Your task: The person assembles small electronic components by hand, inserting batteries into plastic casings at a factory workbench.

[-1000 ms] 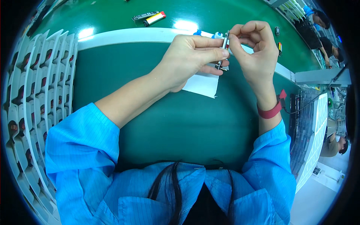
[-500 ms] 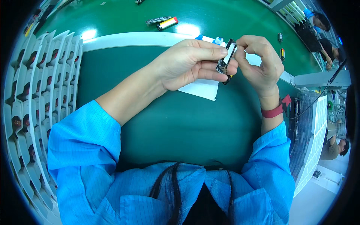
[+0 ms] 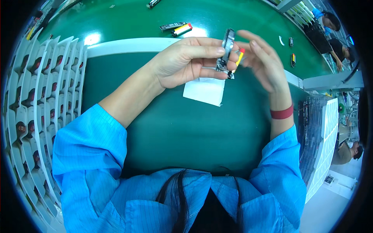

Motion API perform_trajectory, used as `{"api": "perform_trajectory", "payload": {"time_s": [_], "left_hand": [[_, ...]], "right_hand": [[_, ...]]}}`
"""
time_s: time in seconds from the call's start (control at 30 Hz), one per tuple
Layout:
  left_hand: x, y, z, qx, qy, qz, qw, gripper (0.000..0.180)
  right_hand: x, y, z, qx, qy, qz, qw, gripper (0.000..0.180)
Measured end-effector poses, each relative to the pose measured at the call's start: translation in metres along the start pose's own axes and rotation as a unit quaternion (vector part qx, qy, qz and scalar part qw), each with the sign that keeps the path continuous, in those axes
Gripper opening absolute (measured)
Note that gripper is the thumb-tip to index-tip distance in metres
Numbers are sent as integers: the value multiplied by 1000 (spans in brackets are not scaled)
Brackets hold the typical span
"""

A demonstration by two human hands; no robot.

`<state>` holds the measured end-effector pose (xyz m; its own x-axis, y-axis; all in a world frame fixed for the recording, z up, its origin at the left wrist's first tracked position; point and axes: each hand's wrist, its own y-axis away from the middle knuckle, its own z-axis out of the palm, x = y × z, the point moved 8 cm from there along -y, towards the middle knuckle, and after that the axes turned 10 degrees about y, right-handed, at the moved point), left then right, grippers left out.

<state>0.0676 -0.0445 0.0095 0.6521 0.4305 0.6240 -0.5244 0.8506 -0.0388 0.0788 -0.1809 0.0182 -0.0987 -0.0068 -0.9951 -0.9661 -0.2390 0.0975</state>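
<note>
Raised over the green mat, my left hand (image 3: 176, 64) pinches a narrow dark circuit board (image 3: 225, 50) between thumb and fingers, tilted upright. Behind the board's right side shows a yellow battery cell (image 3: 239, 57) with a red end; whether the two are joined is hidden by my fingers. To the right of them is my right hand (image 3: 268, 64), blurred by motion. Its fingers are stretched and apart, with nothing visible in them. Under the left hand lies a white sheet (image 3: 204, 91) on the mat.
Beyond a pale rail (image 3: 128, 45), a green surface (image 3: 136, 25) bears another board (image 3: 172, 26) beside a yellow battery (image 3: 182, 29), and a curved white strip (image 3: 281, 40). Stacked white trays (image 3: 46, 97) stand left; clear and white trays (image 3: 320, 143) stand right. Other people are at far right.
The white strip on the board's face no longer shows there. My right hand has drawn away and its fingers have spread. A white strip now lies on the far green surface.
</note>
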Motion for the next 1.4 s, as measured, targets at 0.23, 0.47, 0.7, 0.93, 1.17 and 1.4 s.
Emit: {"api": "perform_trajectory", "payload": {"time_s": [0.23, 0.47, 0.7, 0.93, 1.17, 1.4], "left_hand": [[0, -3, -14, 68, -123, 7, 990, 31], [-2, -4, -21, 44, -55, -14, 997, 34], [-2, -1, -19, 154, -157, 17, 975, 37], [-4, -1, -19, 164, -175, 46, 970, 37], [-2, -1, -20, 183, -193, 63, 962, 33], [-4, 0, -19, 187, -201, 72, 959, 32]], "right_hand": [[-17, 24, 21, 172, 135, -199, 955, 29], [-10, 15, 23, -20, 1, -77, 997, 32], [-28, 18, 20, 136, 189, -122, 965, 33], [-28, 21, 20, 184, 225, -153, 944, 30], [-29, 22, 21, 193, 221, -171, 941, 28], [-28, 21, 22, 194, 216, -164, 943, 26]]}}
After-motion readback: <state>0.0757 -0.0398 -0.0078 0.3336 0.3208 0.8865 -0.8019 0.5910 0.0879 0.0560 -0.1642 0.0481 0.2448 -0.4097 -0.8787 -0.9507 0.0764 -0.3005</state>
